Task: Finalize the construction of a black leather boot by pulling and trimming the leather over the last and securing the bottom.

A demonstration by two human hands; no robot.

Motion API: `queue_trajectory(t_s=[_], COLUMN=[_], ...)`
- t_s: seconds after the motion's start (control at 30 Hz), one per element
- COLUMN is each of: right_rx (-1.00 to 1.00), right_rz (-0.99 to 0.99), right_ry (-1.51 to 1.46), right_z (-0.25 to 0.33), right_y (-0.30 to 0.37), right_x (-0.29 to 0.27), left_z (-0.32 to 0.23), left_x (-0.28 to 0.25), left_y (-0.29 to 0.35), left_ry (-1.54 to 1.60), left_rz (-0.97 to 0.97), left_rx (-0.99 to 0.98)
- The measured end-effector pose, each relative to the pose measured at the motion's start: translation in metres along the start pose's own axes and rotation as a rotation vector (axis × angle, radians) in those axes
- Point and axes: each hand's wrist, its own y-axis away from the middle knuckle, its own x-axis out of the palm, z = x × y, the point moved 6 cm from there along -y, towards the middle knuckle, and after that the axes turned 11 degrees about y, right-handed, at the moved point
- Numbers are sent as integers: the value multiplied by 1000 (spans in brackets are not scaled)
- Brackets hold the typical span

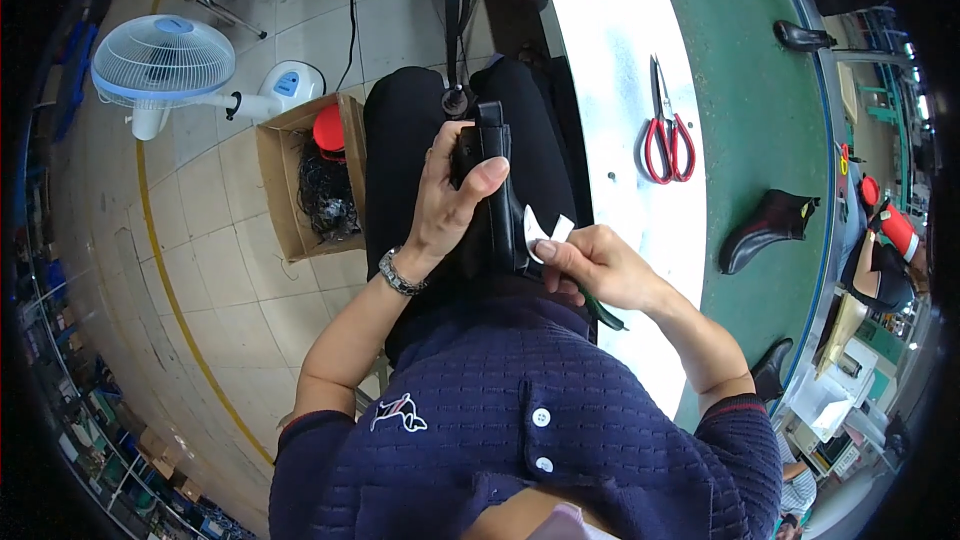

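A black leather boot (491, 210) lies upright along my lap, a pull loop at its far end. My left hand (452, 195) is wrapped round its left side, thumb laid over the top. Beside the boot's near right edge, my right hand (597, 266) is closed, its thumb pressing on a white strip (534, 231) of cloth or paper. A dark green curved handle (604, 315) juts out under that hand; the rest of this tool is hidden by the fingers.
To the right runs a metal bench (640, 240) with red-handled scissors (667, 135). Beyond it, a green conveyor belt (735, 140) carries dark boots (765, 230). On the left stand a cardboard box (290, 190) and a fan (163, 58). A post (455, 95) rises by my knees.
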Motion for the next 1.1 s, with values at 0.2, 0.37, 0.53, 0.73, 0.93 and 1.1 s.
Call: queue_trajectory(t_s=[0.2,0.37,0.53,0.73,0.93,1.1], right_rx=[6,-45,-113,78,35,19], right_rz=[246,322,268,271,87,166], right_ry=[-39,320,474,243,495,-224], right_z=[3,23,38,27,36,-3], right_y=[-6,-9,-11,-10,-12,-15], right_x=[-1,-14,-19,-6,-27,-9], left_z=[2,2,5,4,9,30], left_x=[2,4,2,-3,-2,-16], left_y=[5,12,16,4,-6,7], left_ry=[-72,-64,-50,-40,136,275], left_rz=[-5,-1,-57,-49,40,391], left_rx=[-3,-33,-37,-56,-108,22])
